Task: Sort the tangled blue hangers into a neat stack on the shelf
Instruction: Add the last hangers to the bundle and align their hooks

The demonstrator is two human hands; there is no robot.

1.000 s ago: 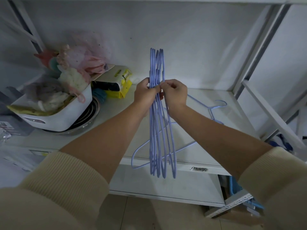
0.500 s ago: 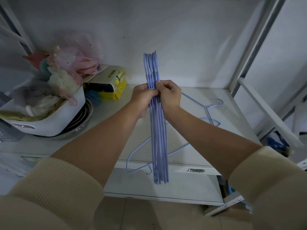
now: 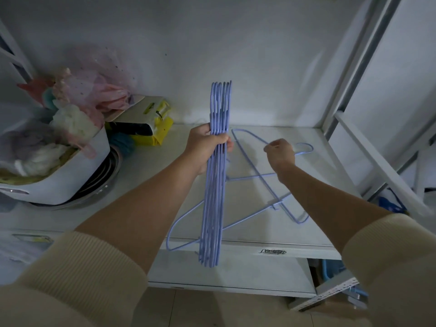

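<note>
Right hand (image 3: pixel 280 153) left bundle of thin blue wire hangers (image 3: pixel 215 175), now pinching loose blue hanger (image 3: pixel 257 177) on white shelf (image 3: pixel 259 241); left hand (image 3: pixel 207 147) grip closed round bundle alone; next addition likely.

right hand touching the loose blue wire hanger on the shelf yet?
Touching. Head view: the right hand is pinched closed on the loose blue wire hanger near its hook, no gap visible.

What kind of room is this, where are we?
Probably a storage or laundry corner at home. There's a white metal shelf, a bundle of blue hangers gripped in the left hand, and a white tub stuffed with soft, frilly things.
</note>
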